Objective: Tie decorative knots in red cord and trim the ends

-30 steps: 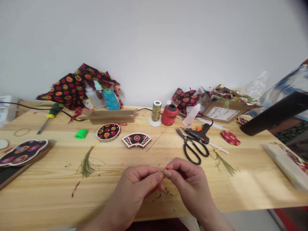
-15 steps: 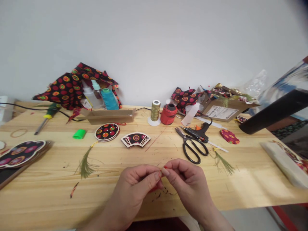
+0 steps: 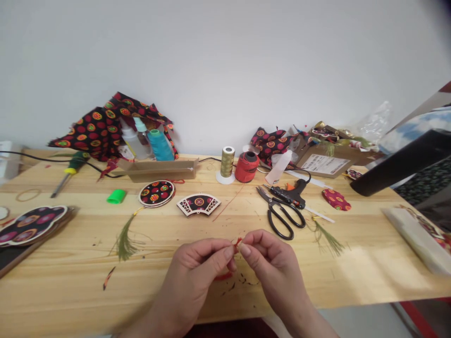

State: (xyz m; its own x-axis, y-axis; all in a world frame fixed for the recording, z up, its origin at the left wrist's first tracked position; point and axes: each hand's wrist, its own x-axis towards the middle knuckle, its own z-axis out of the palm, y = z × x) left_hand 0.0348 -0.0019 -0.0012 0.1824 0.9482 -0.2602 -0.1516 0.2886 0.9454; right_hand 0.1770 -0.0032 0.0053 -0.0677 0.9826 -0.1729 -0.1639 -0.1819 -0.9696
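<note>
From the head camera, the left hand (image 3: 192, 277) and right hand (image 3: 276, 270) meet above a pale pine tabletop (image 3: 70, 249), each thumb and forefinger closed in a tight pinch, the two pinches almost touching. A thin red thread (image 3: 237, 242) lies between them: a short end pokes up past the fingertips, and a slack loop droops toward the table. Both hands seem to hold it, though the fingers hide the exact grip. Black-handled steel scissors (image 3: 282, 220) lie beyond, nearer the right hand.
</note>
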